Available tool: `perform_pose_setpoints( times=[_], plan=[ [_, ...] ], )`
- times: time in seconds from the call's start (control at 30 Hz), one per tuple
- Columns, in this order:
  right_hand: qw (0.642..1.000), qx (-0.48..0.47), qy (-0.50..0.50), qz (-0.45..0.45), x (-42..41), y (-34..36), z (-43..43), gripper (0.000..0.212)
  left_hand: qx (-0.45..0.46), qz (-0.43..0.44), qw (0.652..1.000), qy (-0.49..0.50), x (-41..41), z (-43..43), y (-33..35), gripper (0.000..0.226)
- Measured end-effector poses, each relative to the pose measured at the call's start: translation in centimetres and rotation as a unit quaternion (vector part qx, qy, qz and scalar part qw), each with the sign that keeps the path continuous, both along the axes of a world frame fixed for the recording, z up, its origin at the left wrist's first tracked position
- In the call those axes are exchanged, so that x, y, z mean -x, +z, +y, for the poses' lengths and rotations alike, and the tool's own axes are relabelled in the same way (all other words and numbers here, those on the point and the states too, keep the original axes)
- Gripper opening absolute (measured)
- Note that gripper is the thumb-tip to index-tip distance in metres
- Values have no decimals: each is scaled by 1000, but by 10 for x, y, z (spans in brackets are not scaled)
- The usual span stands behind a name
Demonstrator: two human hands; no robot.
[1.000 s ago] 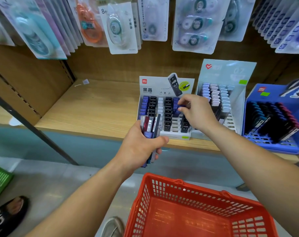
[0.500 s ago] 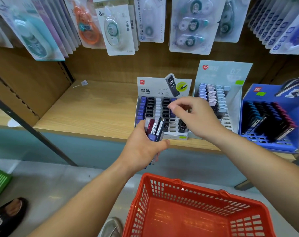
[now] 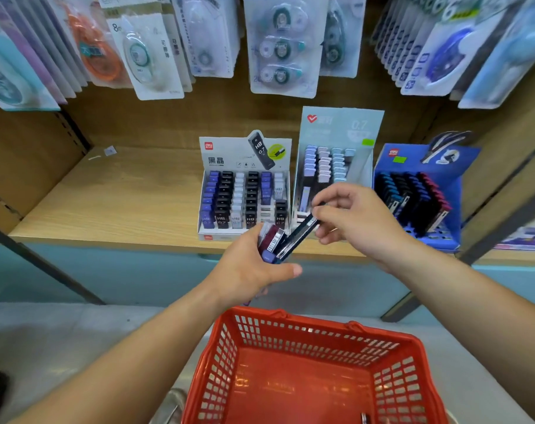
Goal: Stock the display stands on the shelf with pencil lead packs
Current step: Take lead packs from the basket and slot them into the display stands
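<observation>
The left hand (image 3: 247, 270) is curled around a small bundle of slim plastic pencil lead packs (image 3: 270, 240) in maroon, white and violet. It holds them upright just in front of the edge of the light wooden shelf (image 3: 122, 203). The right hand (image 3: 361, 223) pinches the upper end of one dark navy lead pack (image 3: 296, 238) between thumb and forefinger, its other fingers loosely bent. That pack slants up to the right, its lower end still among the bundle. On the shelf behind the hands stand three display stands side by side: a white cardboard stand (image 3: 226, 154) with rows of violet, black and white packs and some free slots at its right front, a tall pale teal stand (image 3: 342, 127) with pastel-capped packs, and a blue stand (image 3: 455, 191) with dark packs. Blister-packed correction tapes (image 3: 280, 47) hang above. A red plastic shopping basket (image 3: 220, 356) sits below the arms.
</observation>
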State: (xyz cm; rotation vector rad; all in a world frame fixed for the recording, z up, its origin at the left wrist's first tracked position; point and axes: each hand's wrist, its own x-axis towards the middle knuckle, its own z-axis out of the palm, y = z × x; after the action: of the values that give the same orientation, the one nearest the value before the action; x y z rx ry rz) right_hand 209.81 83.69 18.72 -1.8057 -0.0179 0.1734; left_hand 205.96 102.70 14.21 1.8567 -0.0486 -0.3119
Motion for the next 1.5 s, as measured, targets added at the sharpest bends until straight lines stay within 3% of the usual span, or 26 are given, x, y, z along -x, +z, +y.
perform_pose_setpoints(
  times=[0.13, 0.33, 0.57, 0.7, 0.93, 1.07, 1.23, 1.5],
  plan=[
    [996, -84, -39, 10, -2, -6, -18, 9, 25, 21, 999, 31, -5, 6, -3, 40],
    [984, -167, -16, 51, 3, -21, -26, 14, 129, -7, 982, 139, -14, 11, 2, 26],
    [990, -42, 114, 65, 12, -29, -15, 25, 113, -54, 976, 177, -20, 3, 2, 20],
    [980, 95, 175, -9, 14, -31, -11, 9, 105, -61, 982, 145, -18, -6, 8, 30],
    [965, 112, 236, 4, 16, -32, -17, 10, 86, -62, 987, 121, -13, -20, 11, 31],
    [974, 52, 217, 34, 18, -34, -35, 18, 86, -55, 991, 92, -10, -29, 11, 28],
    [981, 24, 190, 19, 24, -28, -62, 71, 86, -50, 991, 90, -5, -43, 9, 32],
    [996, -3, 83, -22, 40, -14, -111, 46, 71, -46, 994, 70, 11, -80, 11, 33]
  ],
)
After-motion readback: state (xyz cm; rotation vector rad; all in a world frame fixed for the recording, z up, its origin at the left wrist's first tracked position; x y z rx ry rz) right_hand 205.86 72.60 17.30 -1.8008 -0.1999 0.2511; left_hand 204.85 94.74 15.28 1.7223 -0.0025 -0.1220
